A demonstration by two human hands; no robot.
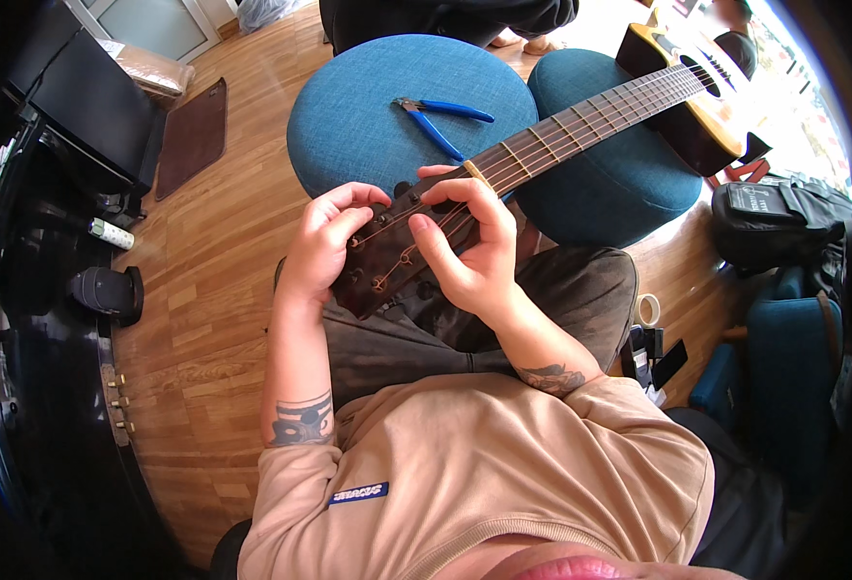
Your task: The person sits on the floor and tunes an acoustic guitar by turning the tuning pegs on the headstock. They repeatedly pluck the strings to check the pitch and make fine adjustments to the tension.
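An acoustic guitar (629,101) lies slantwise before me, its headstock (373,275) above my lap and its body at the far right. My left hand (317,246) is closed at the headstock's left edge, thumb and fingertips pinching a tuning peg (380,209). Beside the nut (477,174), my right hand (479,246) curls over the headstock, with index finger and thumb at a string; its other fingers are partly hidden. Coiled string ends (379,284) show on the tuning posts. Blue-handled cutters (440,121) rest with handles spread on a round blue stool (348,87).
A second blue stool (600,193) stands under the neck and body. A black piano (49,387) lines the left side. At right are a black bag (774,227), a roll of tape (647,309) and a blue chair (788,377). Another person in black (426,19) sits beyond the stool.
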